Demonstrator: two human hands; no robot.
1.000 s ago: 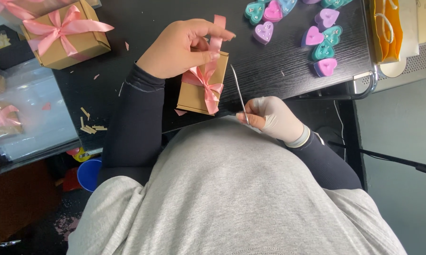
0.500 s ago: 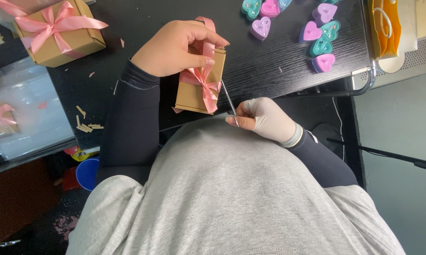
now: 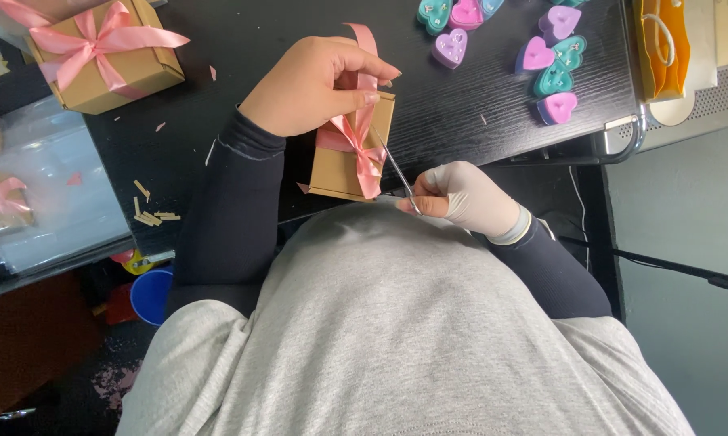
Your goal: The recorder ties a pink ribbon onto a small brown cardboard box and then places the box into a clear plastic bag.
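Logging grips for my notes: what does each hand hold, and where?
Left hand holds the kraft box and pinches its pink ribbon at the top; right hand holds thin scissors by the handle end.

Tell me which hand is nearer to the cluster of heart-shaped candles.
Left. The left hand grips the ribboned box just beside the heart-shaped candles; the gloved right hand holds scissors off the table edge, farther away.

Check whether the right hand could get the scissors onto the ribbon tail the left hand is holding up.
Probably yes: the scissors in the right hand already lie beside the ribbon, nothing between.

bare desk (image 3: 461, 121) ahead, heart candles (image 3: 541, 56) beyond
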